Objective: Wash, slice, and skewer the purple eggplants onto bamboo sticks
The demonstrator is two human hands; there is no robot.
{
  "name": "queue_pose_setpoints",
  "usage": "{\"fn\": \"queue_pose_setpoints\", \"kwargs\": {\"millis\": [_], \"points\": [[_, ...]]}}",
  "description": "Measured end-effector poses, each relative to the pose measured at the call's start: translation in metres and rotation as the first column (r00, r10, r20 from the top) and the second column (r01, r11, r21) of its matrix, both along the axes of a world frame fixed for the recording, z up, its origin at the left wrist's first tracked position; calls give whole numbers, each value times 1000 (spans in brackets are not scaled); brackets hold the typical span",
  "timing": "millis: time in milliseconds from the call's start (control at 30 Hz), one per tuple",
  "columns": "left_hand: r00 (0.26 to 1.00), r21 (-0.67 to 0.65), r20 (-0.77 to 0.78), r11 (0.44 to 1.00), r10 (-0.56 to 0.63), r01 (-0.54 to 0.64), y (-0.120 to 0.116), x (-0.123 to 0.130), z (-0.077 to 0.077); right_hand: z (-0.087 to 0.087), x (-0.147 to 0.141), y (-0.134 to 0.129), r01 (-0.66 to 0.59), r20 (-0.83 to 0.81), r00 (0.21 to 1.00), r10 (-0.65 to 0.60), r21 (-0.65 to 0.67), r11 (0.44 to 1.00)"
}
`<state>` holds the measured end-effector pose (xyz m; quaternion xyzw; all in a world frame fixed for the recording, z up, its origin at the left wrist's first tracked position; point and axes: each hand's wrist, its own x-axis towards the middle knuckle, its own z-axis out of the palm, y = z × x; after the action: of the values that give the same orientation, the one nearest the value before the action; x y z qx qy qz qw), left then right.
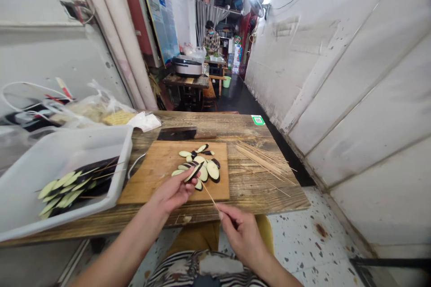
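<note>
Two bare hands work at the near edge of a wooden cutting board (148, 179). Fingers of the left hand (177, 190) are closed around a dark-skinned eggplant slice (194, 172), just above the loose slices (213, 169) on the board. The right hand (244, 233) pinches a thin stick (209, 195) near its lower end, thumb against bent fingers, the stick slanting up to the left hand; whether its tip has entered the slice, I cannot tell. For a clean pierce, I'd push gently along the stick's own line, with the left fingertips out of the point's path. Gripped so far back, a thin stick may bow; a pinch nearer the slice should stiffen it. Light finger pressure should keep the soft flesh from splitting.
</note>
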<state>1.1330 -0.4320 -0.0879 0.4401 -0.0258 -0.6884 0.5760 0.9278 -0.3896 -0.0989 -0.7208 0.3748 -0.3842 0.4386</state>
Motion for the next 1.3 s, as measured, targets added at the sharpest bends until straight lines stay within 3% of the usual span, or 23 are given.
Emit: {"fn": "queue_pose_setpoints", "kwargs": {"millis": [500, 1033, 1300], "points": [[982, -56, 178, 997, 68, -59, 4, -10, 5, -3, -3, 2, 22, -21, 1000, -22, -11, 1000], [928, -184, 359, 982, 101, -35, 5, -9, -7, -4, -4, 0, -10, -35, 999, 12, 66, 998], [905, -216, 404, 975, 134, -48, 7, -12, -5, -6, -5, 0, -21, -27, 999, 23, 94, 995]]}}
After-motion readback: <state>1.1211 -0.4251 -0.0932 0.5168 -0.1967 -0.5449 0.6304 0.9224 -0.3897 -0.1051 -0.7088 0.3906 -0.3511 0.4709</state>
